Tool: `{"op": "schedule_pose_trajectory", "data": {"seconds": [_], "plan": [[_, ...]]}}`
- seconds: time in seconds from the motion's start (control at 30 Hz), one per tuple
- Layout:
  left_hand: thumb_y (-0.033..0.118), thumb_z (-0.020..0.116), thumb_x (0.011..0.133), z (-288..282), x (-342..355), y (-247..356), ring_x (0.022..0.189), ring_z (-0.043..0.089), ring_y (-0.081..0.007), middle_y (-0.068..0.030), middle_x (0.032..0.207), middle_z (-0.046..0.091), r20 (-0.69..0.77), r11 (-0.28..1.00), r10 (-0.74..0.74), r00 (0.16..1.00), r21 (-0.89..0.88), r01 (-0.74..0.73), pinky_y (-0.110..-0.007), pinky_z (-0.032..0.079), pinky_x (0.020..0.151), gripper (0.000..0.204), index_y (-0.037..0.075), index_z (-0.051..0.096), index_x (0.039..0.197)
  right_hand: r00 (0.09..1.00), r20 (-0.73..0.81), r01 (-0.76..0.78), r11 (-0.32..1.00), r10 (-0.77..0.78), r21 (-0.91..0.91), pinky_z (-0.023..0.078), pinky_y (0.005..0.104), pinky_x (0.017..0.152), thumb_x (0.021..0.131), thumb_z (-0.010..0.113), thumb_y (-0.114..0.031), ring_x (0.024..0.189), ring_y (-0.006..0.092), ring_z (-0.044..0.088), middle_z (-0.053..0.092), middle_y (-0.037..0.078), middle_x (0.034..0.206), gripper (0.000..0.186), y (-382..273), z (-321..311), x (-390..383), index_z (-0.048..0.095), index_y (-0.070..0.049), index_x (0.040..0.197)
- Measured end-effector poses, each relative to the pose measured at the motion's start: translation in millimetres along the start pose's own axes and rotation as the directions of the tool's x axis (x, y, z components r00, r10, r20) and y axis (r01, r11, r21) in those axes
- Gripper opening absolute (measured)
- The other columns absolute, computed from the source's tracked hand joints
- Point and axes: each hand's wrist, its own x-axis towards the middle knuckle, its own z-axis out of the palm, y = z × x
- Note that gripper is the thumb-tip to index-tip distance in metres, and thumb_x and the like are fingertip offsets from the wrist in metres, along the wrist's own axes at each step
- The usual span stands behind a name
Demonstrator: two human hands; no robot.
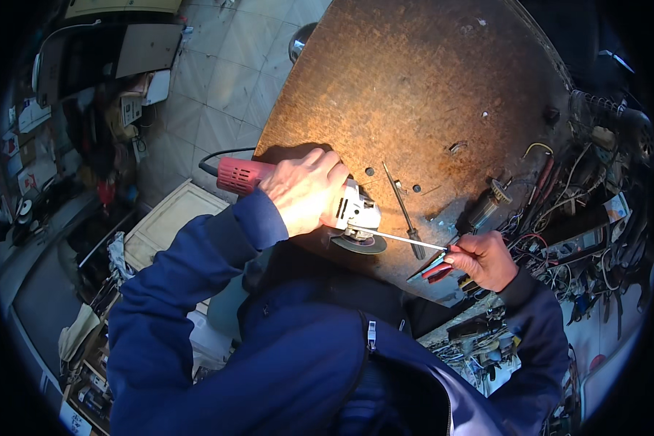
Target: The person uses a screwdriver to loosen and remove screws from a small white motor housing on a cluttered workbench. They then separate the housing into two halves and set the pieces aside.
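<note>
The left hand grips a red and silver grinder at the near left edge of the table. The right hand grasps a screwdriver, its shaft reaching left to the grinder's head, perhaps touching. A dark-handled screwdriver lies beneath that shaft, pointing far.

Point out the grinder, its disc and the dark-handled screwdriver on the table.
Grinder (357, 208), head view: silver front housing.
Disc (361, 245), head view: flat face.
Dark-handled screwdriver (416, 243), head view: handle.
</note>
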Motion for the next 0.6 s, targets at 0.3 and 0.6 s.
{"op": "schedule_pose_trajectory", "data": {"seconds": [0.3,0.6], "plan": [[0.005,0.078,0.065,-6,4,-3,0.108,0.061,-0.0309,-0.0112,0.112,0.059,0.062,0.999,0.036,0.997,0.008,-0.037,-0.041,0.060,0.079,0.055,0.003,0.061,0.118,0.999,-0.001,-0.052,0.998,0.052,0.041,0.054,0.0368,0.060,0.093,0.078,-0.031,0.067,0.0334,0.070,0.071,0.014,0.076,0.033,-2,6,-1,0.070,0.001,0.087],[0.004,0.076,0.067,-7,3,-2,0.110,0.062,-0.0309,-0.0117,0.112,0.060,0.079,0.999,0.022,0.997,0.024,-0.024,-0.041,0.059,0.079,0.053,0.002,0.062,0.118,0.815,-0.262,0.213,0.687,-0.517,-0.695,0.044,0.0404,0.049,0.078,0.088,-0.029,0.053,0.0278,0.057,0.057,0.008,0.067,0.034,7,33,-9,0.067,-0.004,0.083]]}}
